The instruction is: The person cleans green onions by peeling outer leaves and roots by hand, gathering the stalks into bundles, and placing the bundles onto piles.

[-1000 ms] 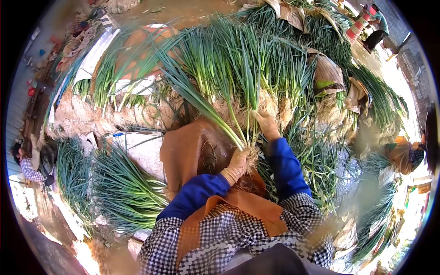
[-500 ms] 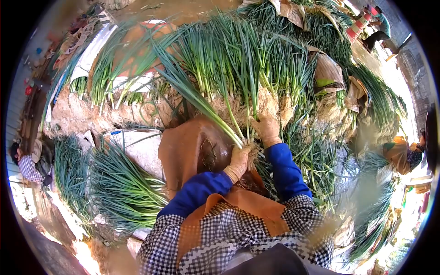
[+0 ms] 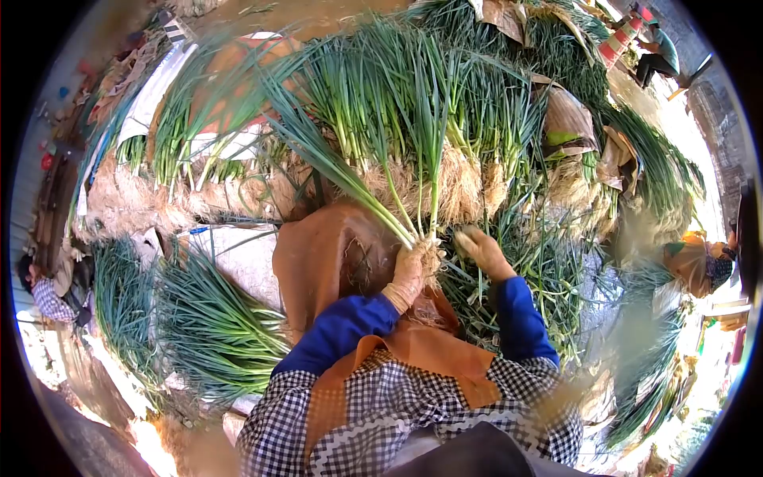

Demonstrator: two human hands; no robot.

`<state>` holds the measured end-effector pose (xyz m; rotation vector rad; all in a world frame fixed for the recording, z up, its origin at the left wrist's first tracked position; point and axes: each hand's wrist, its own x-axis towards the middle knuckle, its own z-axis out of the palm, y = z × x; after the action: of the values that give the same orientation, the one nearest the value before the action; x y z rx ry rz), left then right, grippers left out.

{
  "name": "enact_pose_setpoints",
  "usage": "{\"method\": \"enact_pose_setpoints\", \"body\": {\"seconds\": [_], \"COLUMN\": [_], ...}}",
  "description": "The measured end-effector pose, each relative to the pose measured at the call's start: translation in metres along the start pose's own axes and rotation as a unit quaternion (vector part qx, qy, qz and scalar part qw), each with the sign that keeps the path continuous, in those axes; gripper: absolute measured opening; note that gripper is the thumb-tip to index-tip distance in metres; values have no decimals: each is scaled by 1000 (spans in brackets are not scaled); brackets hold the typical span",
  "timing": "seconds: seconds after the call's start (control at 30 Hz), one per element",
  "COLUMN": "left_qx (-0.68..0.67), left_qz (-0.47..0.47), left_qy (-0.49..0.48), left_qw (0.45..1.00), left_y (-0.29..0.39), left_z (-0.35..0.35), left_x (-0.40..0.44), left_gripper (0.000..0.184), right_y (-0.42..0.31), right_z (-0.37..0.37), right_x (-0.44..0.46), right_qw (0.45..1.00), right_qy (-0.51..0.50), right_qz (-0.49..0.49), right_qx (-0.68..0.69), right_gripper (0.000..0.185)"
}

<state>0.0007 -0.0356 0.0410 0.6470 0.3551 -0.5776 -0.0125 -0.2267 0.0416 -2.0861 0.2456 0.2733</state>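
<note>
A small bunch of green onions is held near its roots by my left hand, above my brown-covered lap. Its leaves fan up and away over a long row of green onions with pale, shaggy roots. To the right of the held roots is my right hand, apart from the bunch, with its fingers curled together. Whether something small is between those fingers cannot be made out. Loose green leaves lie below and beside my right hand.
Another pile of green onions lies at the left beside a white sheet. One person is at the far left, another at the right edge, and a third at the top right near a red-and-white object.
My right hand has left the stems of the held bunch and moved right and toward me. My left hand keeps its hold, shifted slightly left.
</note>
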Motion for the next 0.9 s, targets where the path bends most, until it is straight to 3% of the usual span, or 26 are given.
{"method": "enact_pose_setpoints", "body": {"seconds": [0.03,0.07,0.1,0.13,0.17,0.23,0.27,0.3,0.33,0.37,0.43,0.47,0.5,0.53,0.57,0.6,0.63,0.7,0.73,0.8,0.83,0.87,0.9], "left_qx": [13,24,32,6,-20,-77,-137,-234,-312,-343,-268,-215,-214,-100,17,-55,-59,-138,-107,-122,-138,-179,-166], "left_qz": [16,25,101,69,35,-7,-49,-70,-109,-103,1,-1,3,35,67,29,23,22,16,32,49,-5,-39], "left_qy": [-7,-14,-7,-10,-13,-3,8,-103,-209,-251,-346,-368,-371,-277,-175,-219,-161,-226,-182,-219,-256,-239,-188], "left_qw": [1000,999,994,998,999,997,989,964,920,899,899,905,904,955,982,974,985,964,977,967,955,954,967], "left_y": [4,2,-22,-15,-7,5,11,27,43,78,106,121,120,116,112,92,78,69,68,68,66,61,50], "left_z": [5,2,-27,-25,-24,-23,-24,-28,-31,-1,-3,4,5,5,2,-26,-40,-23,-24,-17,-12,-12,-15], "left_x": [0,2,30,25,20,20,20,19,18,-5,-10,-21,-20,-16,-8,21,33,22,18,5,1,2,3], "left_gripper": [20,19,21,22,24,23,23,24,24,25,26,30,30,33,36,37,39,44,48,46,43,33,30], "right_y": [-48,-59,-66,-79,-90,-87,-84,-86,-89,-93,-74,-85,-101,-104,-141,-127,-147,-148,-149,-136,-118,-96,-82], "right_z": [13,21,27,38,36,36,28,14,-2,-21,-41,-47,-51,-49,-49,-41,-37,-30,-33,-36,-36,-33,-24], "right_x": [6,18,25,22,16,-2,-20,-35,-43,-42,0,27,57,85,100,143,151,175,174,161,150,135,113], "right_qw": [987,997,973,922,876,853,898,915,918,942,885,918,938,939,938,926,932,922,928,942,722,368,167], "right_qy": [48,33,20,88,45,2,-50,-99,-190,-259,-150,-67,17,128,139,172,139,88,84,40,112,160,153], "right_qz": [-32,-69,-101,-175,-180,-265,-320,-367,-305,-193,-170,-116,-64,-123,-60,-76,-43,-22,-54,-35,-200,-333,-369], "right_qx": [147,-31,-206,-334,-446,-450,-297,-136,-165,-93,-406,-374,-339,-294,-311,-328,-332,-376,-360,-330,-653,-854,-901], "right_gripper": [41,35,30,20,18,23,23,24,25,27,24,25,27,33,39,45,50,52,54,50,44,39,36]}}
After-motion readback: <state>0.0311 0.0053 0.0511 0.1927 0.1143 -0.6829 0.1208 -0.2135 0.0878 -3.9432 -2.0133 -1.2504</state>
